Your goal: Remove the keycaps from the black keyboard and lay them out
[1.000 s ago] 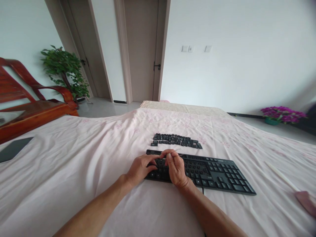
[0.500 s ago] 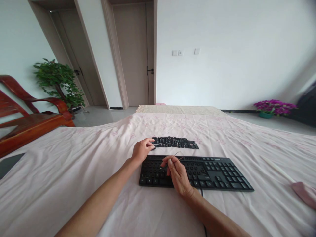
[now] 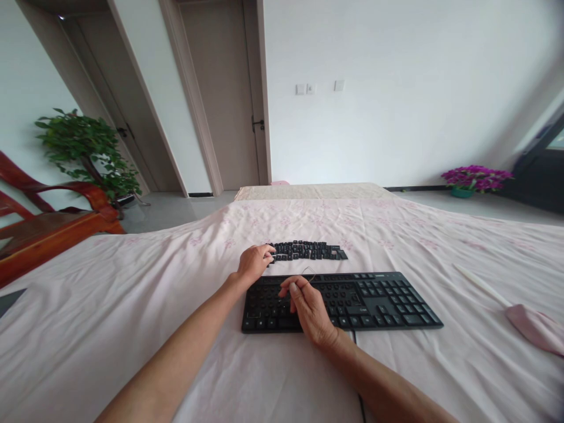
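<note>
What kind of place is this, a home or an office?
Probably a bedroom at home: the keyboard lies on a flowered pink sheet, and a wooden chair, a potted plant and plain doors stand behind.

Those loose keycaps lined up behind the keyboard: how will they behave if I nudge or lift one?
The loose keycaps look tiny beside the left hand, so probably very light. They lie unattached in rows on the wrinkled sheet, so a nudge would likely scatter them. Blocky shapes should tip, not roll.
</note>
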`<state>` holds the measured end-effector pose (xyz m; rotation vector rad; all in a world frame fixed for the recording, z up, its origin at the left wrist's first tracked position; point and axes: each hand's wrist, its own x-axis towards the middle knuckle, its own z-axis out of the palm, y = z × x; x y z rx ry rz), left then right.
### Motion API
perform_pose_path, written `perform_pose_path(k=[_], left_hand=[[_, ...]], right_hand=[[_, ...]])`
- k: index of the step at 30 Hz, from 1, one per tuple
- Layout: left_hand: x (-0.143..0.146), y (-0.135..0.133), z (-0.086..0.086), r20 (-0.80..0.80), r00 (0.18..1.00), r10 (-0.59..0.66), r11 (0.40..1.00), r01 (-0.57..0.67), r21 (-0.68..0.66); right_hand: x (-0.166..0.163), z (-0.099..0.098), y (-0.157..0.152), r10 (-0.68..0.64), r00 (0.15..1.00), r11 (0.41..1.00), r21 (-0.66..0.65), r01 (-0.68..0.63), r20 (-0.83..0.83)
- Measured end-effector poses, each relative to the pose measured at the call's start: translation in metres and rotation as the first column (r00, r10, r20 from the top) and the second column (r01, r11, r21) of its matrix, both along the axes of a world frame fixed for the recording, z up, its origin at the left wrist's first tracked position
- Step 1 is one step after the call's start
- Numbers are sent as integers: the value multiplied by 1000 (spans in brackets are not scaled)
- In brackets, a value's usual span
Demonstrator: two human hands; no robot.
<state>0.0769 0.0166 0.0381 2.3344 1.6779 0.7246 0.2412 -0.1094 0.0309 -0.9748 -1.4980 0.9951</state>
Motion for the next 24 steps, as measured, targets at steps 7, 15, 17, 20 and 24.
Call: perform_pose_path(k=[7,15,17,20,24], left_hand=[[0,0,-5,-58,998,-16,1000,16,-7],[-3,2,-5,-78,996,-39,999,37,-24],[-3,2,-5,-81,996,-45,999,43,-25],[-2,1,-3,-83,995,-48,999,45,-30],[-1,0,-2,-84,996,-41,998,36,-49]], right_hand=[[0,-1,0,3,1000,1000,9,-4,23],[0,-1,-1,-10,1000,1000,10,10,-3],[0,0,-1,-9,1000,1000,19,9,-8],[1,-1,-1,-1,1000,999,36,2,-5],[0,-3,-1,-11,1000,999,43,11,-9]])
